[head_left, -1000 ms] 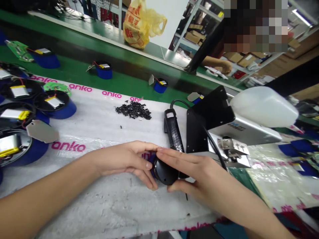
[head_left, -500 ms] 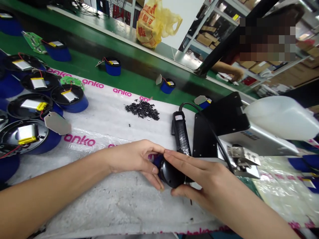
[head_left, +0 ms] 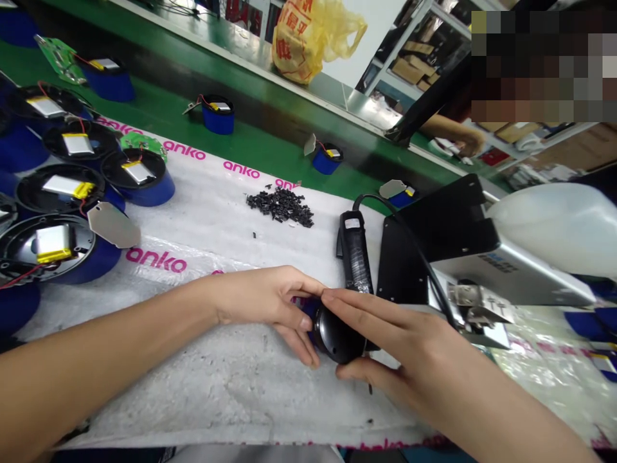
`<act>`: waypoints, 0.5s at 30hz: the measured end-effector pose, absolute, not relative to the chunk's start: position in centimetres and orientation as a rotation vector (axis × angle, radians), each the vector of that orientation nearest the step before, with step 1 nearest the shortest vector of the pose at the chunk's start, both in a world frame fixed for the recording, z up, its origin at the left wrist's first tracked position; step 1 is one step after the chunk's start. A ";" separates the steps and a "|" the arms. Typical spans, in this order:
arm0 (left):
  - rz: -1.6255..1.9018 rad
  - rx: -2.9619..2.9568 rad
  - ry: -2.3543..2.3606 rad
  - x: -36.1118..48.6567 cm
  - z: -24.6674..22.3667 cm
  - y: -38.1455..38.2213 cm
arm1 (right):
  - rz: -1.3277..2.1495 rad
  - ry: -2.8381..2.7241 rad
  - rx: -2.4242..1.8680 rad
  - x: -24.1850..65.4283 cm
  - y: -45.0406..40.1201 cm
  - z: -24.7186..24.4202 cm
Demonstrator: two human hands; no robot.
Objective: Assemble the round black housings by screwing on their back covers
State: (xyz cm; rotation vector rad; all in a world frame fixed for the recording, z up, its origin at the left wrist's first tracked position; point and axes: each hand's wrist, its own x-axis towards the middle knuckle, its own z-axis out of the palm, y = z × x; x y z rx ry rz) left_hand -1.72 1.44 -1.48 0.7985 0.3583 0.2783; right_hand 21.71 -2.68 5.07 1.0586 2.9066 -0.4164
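Note:
Between my hands is a round housing with a black disc-shaped face (head_left: pixel 340 335) and a blue side (head_left: pixel 312 316), held tilted above the white mat. My left hand (head_left: pixel 277 299) grips the blue side from the left, thumb and fingers around it. Wrapped over the black face's upper and lower rim are the fingers and thumb of my right hand (head_left: pixel 409 341). Just behind the housing lies a black hand tool (head_left: pixel 355 247) wound with clear tape, its cable looping to the right. Much of the housing's blue side is hidden by my fingers.
A pile of small black parts (head_left: pixel 281 207) lies on the mat (head_left: pixel 216 392). Blue housings (head_left: pixel 149 190) with batteries crowd the left. A metal-and-black machine (head_left: pixel 520 270) with a translucent container (head_left: pixel 554 222) stands right. Behind are a yellow bag (head_left: pixel 296 48) and another person's hand (head_left: pixel 465 136).
The camera view has shifted a little, so the background sits slightly differently. Both hands keep their grip on the housing, with hardly any other movement.

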 end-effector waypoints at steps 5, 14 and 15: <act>0.280 0.770 0.307 -1.7 -1.9 1.4 | -0.401 2.895 1.124 21.6 -2.9 5.2; 0.302 0.770 0.318 -1.4 -2.0 1.1 | -0.257 2.913 1.209 21.1 -3.5 5.1; 0.298 0.772 0.328 -1.4 -2.0 1.1 | -0.275 2.912 1.207 21.1 -3.5 5.1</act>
